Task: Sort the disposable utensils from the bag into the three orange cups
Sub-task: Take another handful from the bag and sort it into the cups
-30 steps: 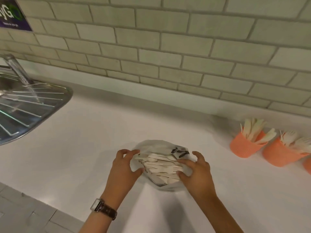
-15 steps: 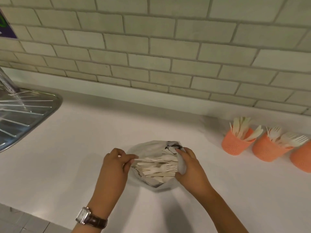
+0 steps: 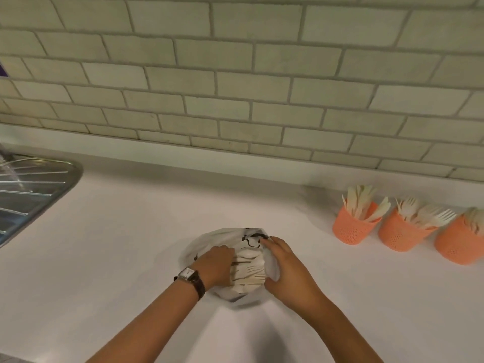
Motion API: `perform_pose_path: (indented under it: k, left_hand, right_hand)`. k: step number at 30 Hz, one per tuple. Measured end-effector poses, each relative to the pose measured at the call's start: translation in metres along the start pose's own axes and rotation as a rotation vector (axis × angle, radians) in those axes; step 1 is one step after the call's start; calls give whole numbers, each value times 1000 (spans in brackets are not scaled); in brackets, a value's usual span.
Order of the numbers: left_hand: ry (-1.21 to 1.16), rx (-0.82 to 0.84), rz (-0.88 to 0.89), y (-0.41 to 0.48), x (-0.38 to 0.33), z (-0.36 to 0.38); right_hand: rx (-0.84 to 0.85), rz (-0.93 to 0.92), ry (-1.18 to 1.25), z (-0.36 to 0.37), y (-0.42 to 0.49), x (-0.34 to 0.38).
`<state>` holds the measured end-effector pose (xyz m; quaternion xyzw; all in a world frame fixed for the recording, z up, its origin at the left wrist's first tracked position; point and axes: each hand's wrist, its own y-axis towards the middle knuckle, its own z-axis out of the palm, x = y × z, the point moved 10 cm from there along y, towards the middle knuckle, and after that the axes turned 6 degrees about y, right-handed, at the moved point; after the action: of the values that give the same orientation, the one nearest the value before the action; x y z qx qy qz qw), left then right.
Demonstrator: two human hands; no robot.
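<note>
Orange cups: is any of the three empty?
No: the left cup, middle cup and right cup each have pale utensils sticking out of the top.

tabletop (image 3: pixel 117 244): white, smooth | front centre: pale plastic bag (image 3: pixel 209 239) lying on it | right, toward back: three orange cups (image 3: pixel 400 237) standing in a close row | left edge: steel drainboard (image 3: pixel 31 195)

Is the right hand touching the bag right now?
Touching. The head view shows the right hand gripping the bag: its fingers and thumb curl round the plastic of the right edge, no gap visible.
</note>
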<state>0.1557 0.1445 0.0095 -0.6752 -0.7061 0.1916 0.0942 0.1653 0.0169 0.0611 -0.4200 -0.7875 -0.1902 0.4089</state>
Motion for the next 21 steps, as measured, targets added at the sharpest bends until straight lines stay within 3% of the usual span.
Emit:
perform_pose_path:
  k: [5, 14, 21]
  left_hand:
    - [65, 87, -1, 10, 10, 10]
    - [-55, 55, 29, 9, 20, 16]
    - [-141, 166, -5, 11, 19, 22]
  right_hand:
    - [-10, -9, -29, -1, 4, -2]
    - [-20, -5, -48, -2, 8, 5]
    - [-16, 11, -4, -1, 11, 7]
